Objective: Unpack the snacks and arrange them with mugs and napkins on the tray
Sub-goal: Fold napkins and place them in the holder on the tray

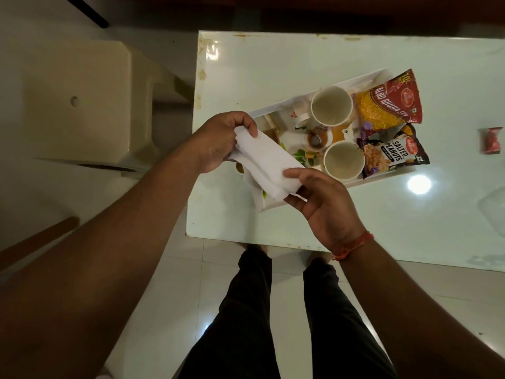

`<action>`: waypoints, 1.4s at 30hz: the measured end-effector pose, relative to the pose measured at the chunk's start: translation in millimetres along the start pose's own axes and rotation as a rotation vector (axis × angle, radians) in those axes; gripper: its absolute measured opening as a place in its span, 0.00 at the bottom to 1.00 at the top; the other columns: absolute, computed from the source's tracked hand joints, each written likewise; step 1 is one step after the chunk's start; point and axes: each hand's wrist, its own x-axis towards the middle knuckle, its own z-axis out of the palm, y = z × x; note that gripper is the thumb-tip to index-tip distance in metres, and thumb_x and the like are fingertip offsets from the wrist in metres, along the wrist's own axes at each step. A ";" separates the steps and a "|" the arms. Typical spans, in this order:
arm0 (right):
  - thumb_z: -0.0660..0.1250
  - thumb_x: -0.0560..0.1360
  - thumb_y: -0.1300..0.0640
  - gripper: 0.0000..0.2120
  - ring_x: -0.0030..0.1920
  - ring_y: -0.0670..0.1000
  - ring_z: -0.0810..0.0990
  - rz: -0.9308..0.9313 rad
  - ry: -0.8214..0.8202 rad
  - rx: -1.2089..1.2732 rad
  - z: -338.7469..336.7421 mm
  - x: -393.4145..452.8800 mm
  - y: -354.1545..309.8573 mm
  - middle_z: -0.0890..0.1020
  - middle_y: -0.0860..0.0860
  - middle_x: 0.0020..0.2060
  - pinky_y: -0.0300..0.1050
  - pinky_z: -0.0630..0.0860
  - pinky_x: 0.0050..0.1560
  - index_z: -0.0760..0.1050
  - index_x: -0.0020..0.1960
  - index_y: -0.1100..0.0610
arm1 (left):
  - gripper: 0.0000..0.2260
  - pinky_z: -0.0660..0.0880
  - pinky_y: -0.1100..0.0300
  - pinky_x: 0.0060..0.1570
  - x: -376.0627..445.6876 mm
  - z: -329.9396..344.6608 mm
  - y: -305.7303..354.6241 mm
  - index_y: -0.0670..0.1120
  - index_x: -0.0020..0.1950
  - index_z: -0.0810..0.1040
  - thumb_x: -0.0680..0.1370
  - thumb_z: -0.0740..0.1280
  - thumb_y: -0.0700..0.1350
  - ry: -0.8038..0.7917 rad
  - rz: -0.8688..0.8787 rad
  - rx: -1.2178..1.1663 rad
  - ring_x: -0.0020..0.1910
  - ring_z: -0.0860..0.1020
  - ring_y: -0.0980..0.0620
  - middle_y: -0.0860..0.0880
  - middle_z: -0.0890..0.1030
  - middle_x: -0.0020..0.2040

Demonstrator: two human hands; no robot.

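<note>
1. Head view, hands: left hand (221, 138) and right hand (322, 198) are apart, each pinching one end of a white napkin (269, 162), held stretched above the near-left part of the tray, apparently to fold or smooth it before laying it down.
2. Tray (322, 87): white, patterned, set at an angle on the table (300, 56).
3. Mugs: far mug (331, 105) and near mug (344, 160), both upright and empty, mid-tray.
4. Snacks: bhujia packet (390, 105) and peanuts packet (393, 154), unopened, at the tray's right end, leaving the left end free for napkins.
5. Small red wrapper (492, 140): lies on the table, far right, well apart.
</note>
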 end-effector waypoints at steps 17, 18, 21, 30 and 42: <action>0.62 0.79 0.70 0.14 0.53 0.55 0.85 0.148 0.258 0.643 47.6 -2.1 40.6 0.82 0.61 0.58 0.43 0.82 0.52 0.74 0.64 0.70 | 0.10 0.73 0.62 0.50 44.5 22.1 27.2 0.45 0.57 0.82 0.78 0.66 0.38 0.074 0.122 0.765 0.53 0.75 0.49 0.49 0.76 0.58; 0.63 0.78 0.70 0.15 0.52 0.55 0.85 0.161 0.277 0.658 49.1 -0.8 41.7 0.83 0.60 0.56 0.45 0.82 0.54 0.74 0.64 0.69 | 0.11 0.72 0.61 0.53 49.7 26.4 26.8 0.44 0.59 0.82 0.78 0.65 0.39 0.081 0.140 0.826 0.56 0.76 0.48 0.49 0.77 0.59; 0.65 0.77 0.68 0.18 0.49 0.54 0.85 0.205 0.323 0.665 49.9 2.4 43.5 0.84 0.60 0.51 0.49 0.82 0.53 0.73 0.67 0.65 | 0.12 0.72 0.56 0.61 64.2 37.2 23.7 0.41 0.60 0.80 0.79 0.63 0.42 0.091 0.169 0.917 0.61 0.76 0.44 0.43 0.78 0.62; 0.63 0.78 0.69 0.17 0.43 0.52 0.85 0.234 0.282 0.693 44.0 6.0 49.1 0.84 0.58 0.43 0.48 0.82 0.46 0.72 0.66 0.64 | 0.09 0.73 0.55 0.52 80.2 43.6 5.1 0.41 0.55 0.78 0.78 0.62 0.42 0.198 0.159 0.972 0.55 0.78 0.42 0.43 0.80 0.55; 0.63 0.78 0.68 0.11 0.42 0.53 0.84 0.259 0.372 0.644 29.0 23.2 56.7 0.81 0.59 0.45 0.47 0.82 0.44 0.74 0.59 0.62 | 0.12 0.75 0.51 0.60 91.5 45.4 -3.1 0.42 0.58 0.78 0.75 0.62 0.39 0.189 0.099 0.910 0.59 0.77 0.44 0.44 0.80 0.59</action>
